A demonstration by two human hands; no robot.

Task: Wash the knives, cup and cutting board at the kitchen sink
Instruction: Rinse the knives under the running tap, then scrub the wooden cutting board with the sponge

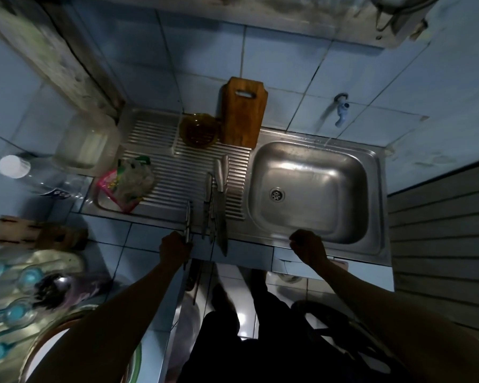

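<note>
My left hand (174,248) grips a thin knife (187,221) that points away from me over the counter's front edge. Two or three more knives (219,200) lie side by side on the ribbed drainboard (161,161), blades toward me. A wooden cutting board (244,111) leans upright against the tiled wall behind the drainboard. Beside it stands an amber glass cup (198,130). My right hand (307,246) hovers over the near rim of the steel sink basin (310,186), fingers curled, holding nothing.
A blue tap (342,110) juts from the wall above the basin's back edge. A crumpled plastic bag (127,183), a clear tub (87,142) and a bottle (20,170) crowd the left. A wooden knife block (36,233) lies on the left counter.
</note>
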